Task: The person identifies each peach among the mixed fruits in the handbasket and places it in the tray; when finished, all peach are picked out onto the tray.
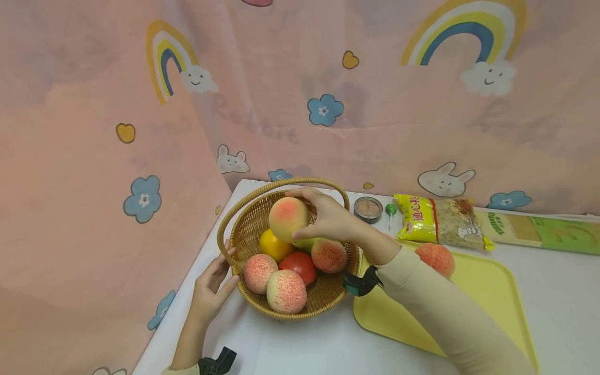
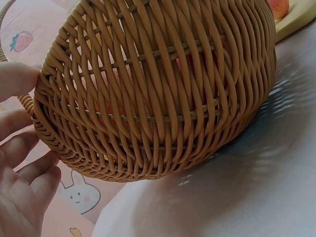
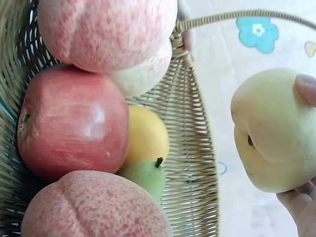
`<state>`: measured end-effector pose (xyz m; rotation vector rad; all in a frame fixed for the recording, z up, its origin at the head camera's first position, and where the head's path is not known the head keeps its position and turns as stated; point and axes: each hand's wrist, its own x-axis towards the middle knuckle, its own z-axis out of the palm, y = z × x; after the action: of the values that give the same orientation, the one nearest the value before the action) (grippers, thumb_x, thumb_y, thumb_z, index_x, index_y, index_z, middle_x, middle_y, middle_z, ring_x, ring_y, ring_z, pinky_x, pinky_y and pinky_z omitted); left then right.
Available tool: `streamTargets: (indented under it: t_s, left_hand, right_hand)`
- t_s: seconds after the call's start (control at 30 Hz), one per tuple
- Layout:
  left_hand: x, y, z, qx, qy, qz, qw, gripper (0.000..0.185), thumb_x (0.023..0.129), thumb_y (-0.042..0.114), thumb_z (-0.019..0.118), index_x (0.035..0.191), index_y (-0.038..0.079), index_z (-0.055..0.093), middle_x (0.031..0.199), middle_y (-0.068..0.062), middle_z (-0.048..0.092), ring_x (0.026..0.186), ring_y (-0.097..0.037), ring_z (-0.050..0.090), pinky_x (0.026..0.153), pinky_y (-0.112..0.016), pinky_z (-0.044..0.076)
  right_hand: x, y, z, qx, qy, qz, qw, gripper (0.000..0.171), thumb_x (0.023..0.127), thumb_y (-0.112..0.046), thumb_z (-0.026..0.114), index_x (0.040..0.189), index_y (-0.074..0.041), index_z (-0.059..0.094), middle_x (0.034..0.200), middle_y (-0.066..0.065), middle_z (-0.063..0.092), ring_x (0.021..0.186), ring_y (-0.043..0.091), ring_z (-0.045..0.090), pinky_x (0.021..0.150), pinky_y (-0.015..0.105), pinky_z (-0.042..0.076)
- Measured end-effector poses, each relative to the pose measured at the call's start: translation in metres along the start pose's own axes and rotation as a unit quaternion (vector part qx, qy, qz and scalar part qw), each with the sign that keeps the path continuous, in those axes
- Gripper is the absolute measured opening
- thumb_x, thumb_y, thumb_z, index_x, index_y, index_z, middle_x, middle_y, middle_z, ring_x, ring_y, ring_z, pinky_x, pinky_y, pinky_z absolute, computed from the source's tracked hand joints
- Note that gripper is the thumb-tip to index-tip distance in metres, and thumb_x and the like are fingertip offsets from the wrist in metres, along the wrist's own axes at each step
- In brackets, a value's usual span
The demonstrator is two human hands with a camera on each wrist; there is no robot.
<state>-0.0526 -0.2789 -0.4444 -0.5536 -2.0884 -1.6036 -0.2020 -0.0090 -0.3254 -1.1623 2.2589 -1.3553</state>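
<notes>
My right hand grips a smooth yellow peach with a red blush, held over a wicker basket. Thumb and fingers lie on opposite sides of it; its stem dimple faces the right wrist camera. My left hand holds the basket at its left rim, beside the foot of the arched handle. In the basket lie several speckled pink peaches, a red apple, a yellow round fruit and a green pear, partly hidden by the fruit around it.
Right of the basket lies a yellow tray with another peach, partly behind my right sleeve. Along the back are a round compact, a green lollipop, a yellow snack bag and a long green package. A printed cloth hangs behind.
</notes>
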Motion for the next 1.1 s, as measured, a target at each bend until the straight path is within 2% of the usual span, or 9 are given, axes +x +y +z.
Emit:
streamTargets:
  t_s: [0.1, 0.27, 0.43, 0.6, 0.8, 0.9, 1.0, 1.1]
  left_hand:
    - [0.000, 0.000, 0.001, 0.002, 0.001, -0.008, 1.0000, 0.053, 0.081, -0.021, 0.053, 0.132, -0.016, 0.041, 0.146, -0.034, 0.029, 0.137, -0.012, 0.037, 0.109, -0.021, 0.033]
    - [0.000, -0.001, 0.000, 0.007, -0.002, -0.029, 0.9995, 0.054, 0.081, -0.020, 0.053, 0.133, -0.014, 0.042, 0.148, -0.031, 0.027, 0.138, -0.011, 0.036, 0.110, -0.020, 0.033]
    - [0.000, -0.002, 0.000, 0.001, -0.006, -0.026, 0.9997, 0.053, 0.081, -0.021, 0.053, 0.132, -0.015, 0.041, 0.147, -0.033, 0.027, 0.138, -0.012, 0.035, 0.110, -0.020, 0.033]
    - [0.000, 0.000, 0.001, -0.003, -0.004, -0.027, 0.9996, 0.054, 0.080, -0.021, 0.053, 0.132, -0.016, 0.041, 0.149, -0.031, 0.027, 0.139, -0.014, 0.034, 0.110, -0.021, 0.034]
    - [0.000, 0.004, 0.002, -0.004, -0.001, -0.015, 0.9999, 0.053, 0.080, -0.022, 0.053, 0.131, -0.017, 0.041, 0.147, -0.032, 0.028, 0.138, -0.013, 0.036, 0.109, -0.019, 0.034]
    - [0.000, 0.005, 0.002, -0.006, 0.000, -0.014, 0.9999, 0.052, 0.080, -0.022, 0.052, 0.131, -0.019, 0.040, 0.148, -0.032, 0.027, 0.139, -0.013, 0.036, 0.110, -0.019, 0.033]
    - [-0.001, 0.004, 0.002, -0.003, 0.006, -0.008, 0.9999, 0.051, 0.079, -0.023, 0.052, 0.129, -0.021, 0.041, 0.147, -0.034, 0.027, 0.138, -0.013, 0.037, 0.110, -0.019, 0.033]
    - [-0.001, 0.004, 0.003, 0.001, 0.011, -0.024, 0.9997, 0.052, 0.080, -0.022, 0.053, 0.130, -0.018, 0.042, 0.148, -0.031, 0.028, 0.137, -0.011, 0.037, 0.110, -0.019, 0.033]
  right_hand:
    - [-0.011, -0.004, -0.002, 0.014, -0.003, -0.016, 1.000, 0.077, 0.072, -0.015, 0.083, 0.138, -0.008, 0.043, 0.135, 0.005, 0.049, 0.124, 0.020, 0.050, 0.108, 0.034, 0.042]
    - [-0.035, -0.003, -0.006, 0.066, -0.006, -0.034, 0.997, 0.078, 0.072, -0.013, 0.082, 0.138, -0.009, 0.041, 0.136, 0.004, 0.047, 0.123, 0.019, 0.049, 0.108, 0.036, 0.042]
    - [-0.062, 0.000, -0.010, 0.112, 0.002, -0.039, 0.993, 0.078, 0.073, -0.011, 0.081, 0.139, -0.014, 0.040, 0.134, 0.003, 0.048, 0.121, 0.018, 0.051, 0.101, 0.034, 0.048]
    - [-0.091, 0.005, -0.021, 0.107, 0.031, -0.076, 0.991, 0.078, 0.074, 0.000, 0.078, 0.140, -0.009, 0.039, 0.136, 0.007, 0.045, 0.123, 0.014, 0.049, 0.102, 0.026, 0.047]
    - [-0.131, 0.016, -0.042, 0.094, 0.067, -0.098, 0.988, 0.084, 0.069, 0.014, 0.075, 0.142, 0.001, 0.035, 0.142, 0.009, 0.039, 0.127, 0.011, 0.046, 0.104, 0.020, 0.043]
    - [-0.150, 0.025, -0.054, 0.096, 0.087, -0.115, 0.985, 0.085, 0.067, 0.021, 0.072, 0.141, 0.008, 0.032, 0.143, 0.015, 0.037, 0.128, 0.013, 0.046, 0.104, 0.017, 0.042]
    - [-0.170, 0.034, -0.065, 0.097, 0.111, -0.111, 0.983, 0.085, 0.066, 0.025, 0.069, 0.141, 0.010, 0.031, 0.142, 0.017, 0.037, 0.129, 0.012, 0.045, 0.104, 0.015, 0.041]
    - [-0.192, 0.044, -0.076, 0.094, 0.133, -0.087, 0.983, 0.085, 0.067, 0.028, 0.066, 0.141, 0.010, 0.028, 0.144, 0.015, 0.036, 0.131, 0.009, 0.043, 0.104, 0.012, 0.039]
